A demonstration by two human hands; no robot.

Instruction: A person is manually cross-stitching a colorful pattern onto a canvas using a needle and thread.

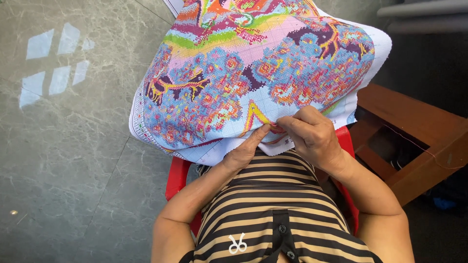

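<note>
Underfoot, the grey stone-look floor [63,146] takes up the whole left side, with pale window reflections on it. Next in size, the cross-stitch cloth [253,68] is draped over the person's lap and knees, so the brightly stitched side faces up toward the eyes and the near edge falls within easy reach; its bulk hangs forward and hides whatever lies beneath it. A wooden stool [414,141] stands just beside the right knee, with a thin pink thread [419,145] trailing across its top. The red plastic chair [178,178] shows only at its edges, either side of the striped shirt [273,209].

At the cloth's near edge the two hands meet. The left hand [246,148] comes up from below, fingers lightly curled and pressed against the fabric, seemingly to steady and tension it from the underside. The right hand [312,134] sits on top, fingertips pinched together on the cloth beside the yellow stitched shape; whether a needle lies in that pinch is too small to tell. A small white scissor emblem [237,243] marks the shirt.
</note>
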